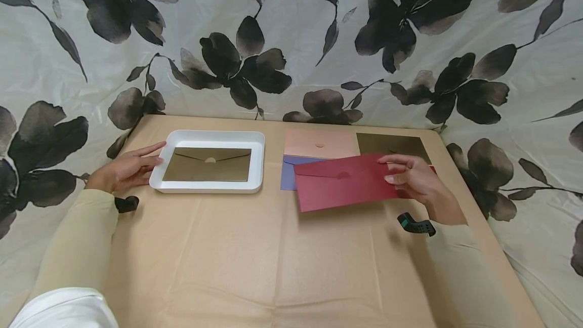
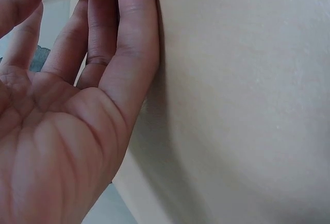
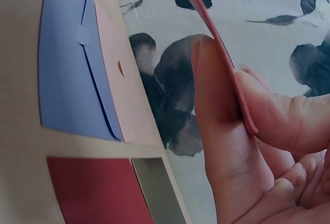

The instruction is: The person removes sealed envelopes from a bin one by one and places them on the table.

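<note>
My right hand [image 1: 412,178] pinches a red envelope [image 1: 341,181] by its right end, between thumb and fingertips. The envelope hangs tilted above the table, its flap side showing, and casts a shadow. In the right wrist view the envelope [image 3: 227,62] appears edge-on between the fingers. At the far left, my left hand [image 1: 129,168] touches the left rim of a white tray [image 1: 207,187] with its fingers extended. An olive-gold envelope [image 1: 207,168] lies inside this tray, flap up. The left wrist view shows the fingers [image 2: 136,33] low beside the tray's edge.
Behind the held envelope lie a blue envelope [image 3: 67,64], a pale pink envelope [image 1: 319,140] and a dark olive envelope [image 1: 393,143]. Another red envelope [image 3: 98,188] overlaps the dark one. The beige table [image 1: 273,252] meets a floral cloth [image 1: 319,65] at the back.
</note>
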